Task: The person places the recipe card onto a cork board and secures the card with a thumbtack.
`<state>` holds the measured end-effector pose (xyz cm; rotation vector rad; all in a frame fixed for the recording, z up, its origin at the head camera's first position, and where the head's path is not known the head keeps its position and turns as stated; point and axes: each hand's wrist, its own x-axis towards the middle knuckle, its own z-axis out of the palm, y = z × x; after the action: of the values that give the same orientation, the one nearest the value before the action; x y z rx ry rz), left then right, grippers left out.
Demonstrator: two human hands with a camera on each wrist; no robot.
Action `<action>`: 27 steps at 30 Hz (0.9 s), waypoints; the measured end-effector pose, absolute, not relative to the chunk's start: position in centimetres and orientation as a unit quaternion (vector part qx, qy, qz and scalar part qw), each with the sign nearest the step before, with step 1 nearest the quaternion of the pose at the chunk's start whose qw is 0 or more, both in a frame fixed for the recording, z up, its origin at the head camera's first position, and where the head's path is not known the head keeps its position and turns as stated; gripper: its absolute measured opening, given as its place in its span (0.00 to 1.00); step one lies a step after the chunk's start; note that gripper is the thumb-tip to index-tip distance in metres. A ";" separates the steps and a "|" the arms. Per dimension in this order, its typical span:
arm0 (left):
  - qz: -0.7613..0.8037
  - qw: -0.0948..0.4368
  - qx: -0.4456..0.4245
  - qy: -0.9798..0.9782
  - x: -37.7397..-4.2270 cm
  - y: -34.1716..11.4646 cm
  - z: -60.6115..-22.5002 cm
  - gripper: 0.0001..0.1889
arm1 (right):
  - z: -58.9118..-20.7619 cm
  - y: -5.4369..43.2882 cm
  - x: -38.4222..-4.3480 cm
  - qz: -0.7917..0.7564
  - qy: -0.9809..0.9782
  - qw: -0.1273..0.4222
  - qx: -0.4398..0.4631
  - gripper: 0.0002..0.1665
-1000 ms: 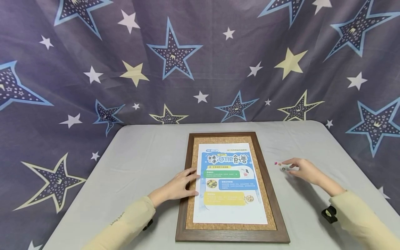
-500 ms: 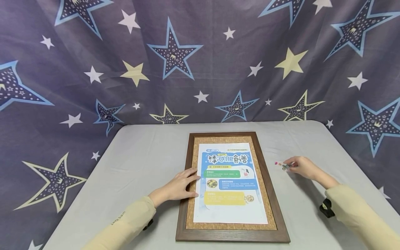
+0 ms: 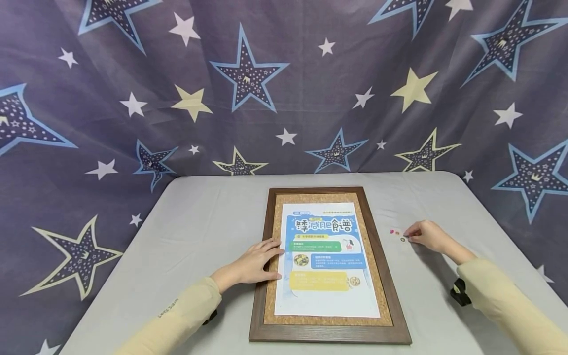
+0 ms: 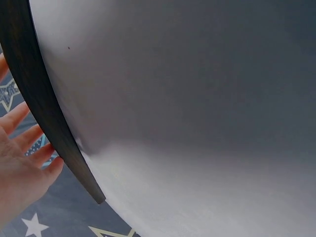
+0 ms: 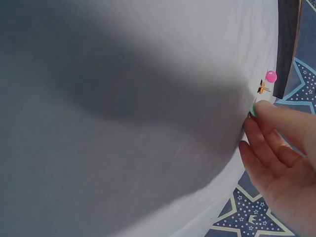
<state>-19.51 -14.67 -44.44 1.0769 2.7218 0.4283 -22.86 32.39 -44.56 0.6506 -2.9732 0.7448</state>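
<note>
A brown-framed cork board (image 3: 330,334) lies on the table with a printed poster (image 3: 328,306) flat on it. My left hand (image 3: 248,264) rests across the frame's left side, fingertips on the poster's left edge and fingers spread; the frame hides part of them in the left wrist view. Right of the board, my right hand (image 3: 429,236) pinches a green thumbtack (image 5: 253,109) between thumb and fingers, low over the cloth. Close by lie a pink thumbtack (image 5: 271,76), an orange thumbtack (image 5: 262,88) and a dark round tack (image 3: 402,239).
Light grey cloth covers the table (image 3: 208,217). Behind it and at its sides hangs a purple-grey curtain (image 3: 310,98) printed with stars. A dark strap (image 3: 460,292) sits at my right wrist.
The right hand's fingers have closed from a spread pose over the tacks into a pinch on the green thumbtack, the forearm shifting slightly left. My left hand and the board stay put.
</note>
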 end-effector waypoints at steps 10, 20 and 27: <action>0.137 0.094 0.364 0.916 -19.5 -14.7 -44.4 0.32 | -46.7 34.4 -24.6 0.288 -0.924 0.012 0.251 0.01; 0.134 0.096 0.362 0.917 -19.5 -14.8 -44.6 0.32 | -43.7 32.2 -23.4 0.232 -0.949 -0.012 0.213 0.02; 0.139 0.101 0.360 0.917 -19.5 -14.8 -44.6 0.32 | -42.1 30.4 -24.1 0.261 -0.939 -0.005 0.223 0.05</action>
<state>-19.46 -14.75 -44.58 1.0645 2.7093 0.4115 -24.07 30.44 -42.10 0.7029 -2.9601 0.8222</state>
